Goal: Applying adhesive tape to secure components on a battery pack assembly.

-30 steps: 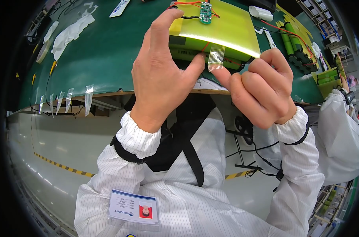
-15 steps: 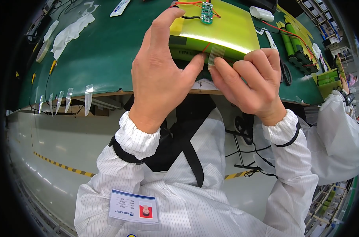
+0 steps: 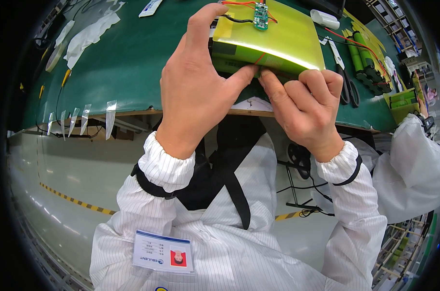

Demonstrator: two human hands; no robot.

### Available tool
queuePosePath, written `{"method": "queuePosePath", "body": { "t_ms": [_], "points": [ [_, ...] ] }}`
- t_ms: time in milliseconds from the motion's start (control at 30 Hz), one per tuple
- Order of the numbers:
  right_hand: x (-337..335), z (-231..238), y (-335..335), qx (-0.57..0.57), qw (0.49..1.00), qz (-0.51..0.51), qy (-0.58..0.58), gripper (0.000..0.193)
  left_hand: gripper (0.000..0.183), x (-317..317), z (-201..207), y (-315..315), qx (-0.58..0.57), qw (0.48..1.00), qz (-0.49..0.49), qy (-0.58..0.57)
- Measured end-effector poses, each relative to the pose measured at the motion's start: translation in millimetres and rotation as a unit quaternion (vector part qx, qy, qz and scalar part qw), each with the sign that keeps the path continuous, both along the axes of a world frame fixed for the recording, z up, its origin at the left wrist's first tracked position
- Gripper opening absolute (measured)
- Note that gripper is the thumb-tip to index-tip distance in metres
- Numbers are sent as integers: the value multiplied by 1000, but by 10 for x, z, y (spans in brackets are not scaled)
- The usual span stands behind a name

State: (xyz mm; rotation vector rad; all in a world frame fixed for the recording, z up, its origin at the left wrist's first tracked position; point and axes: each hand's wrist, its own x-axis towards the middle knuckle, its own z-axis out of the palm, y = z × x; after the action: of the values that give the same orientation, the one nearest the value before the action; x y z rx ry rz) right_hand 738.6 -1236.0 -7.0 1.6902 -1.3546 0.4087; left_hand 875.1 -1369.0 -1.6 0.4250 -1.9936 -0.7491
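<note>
A battery pack (image 3: 292, 36) wrapped in glossy yellow-green sheet lies at the table's near edge, a small green circuit board (image 3: 261, 17) with red and black wires on top. My left hand (image 3: 193, 92) spans its left end, index finger reaching over the top and thumb against the near side. A faint strip of clear tape (image 3: 274, 61) lies along that near side by a thin red wire. Beside my left thumb, my right hand (image 3: 309, 106) presses its index fingertip at the tape's lower end, the other fingers curled in. Its thumb is mostly hidden.
Several clear tape strips (image 3: 111, 119) hang from the table edge at left. Black-handled scissors (image 3: 348, 87) and green cylindrical cells (image 3: 368, 60) lie right of the pack. White crumpled paper (image 3: 91, 39) is at far left. Another person's white sleeve (image 3: 409, 165) shows at right.
The tape strip, held out below the pack's near side before, now lies against it. My right fingertip has stayed by my left thumb. The pack has shifted slightly right in view.
</note>
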Motion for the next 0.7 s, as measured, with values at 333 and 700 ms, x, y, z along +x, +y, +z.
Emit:
{"method": "queuePosePath", "body": {
  "t_ms": [333,700],
  "points": [
    [134,-37,-9,9,998,-51,-21,26,75,-9,-18,-8,4,1000,1,10],
    [368,24,165,159,964,-122,-178,48,75,9,-28,-1,21,1000,8,3]
  ]
}}
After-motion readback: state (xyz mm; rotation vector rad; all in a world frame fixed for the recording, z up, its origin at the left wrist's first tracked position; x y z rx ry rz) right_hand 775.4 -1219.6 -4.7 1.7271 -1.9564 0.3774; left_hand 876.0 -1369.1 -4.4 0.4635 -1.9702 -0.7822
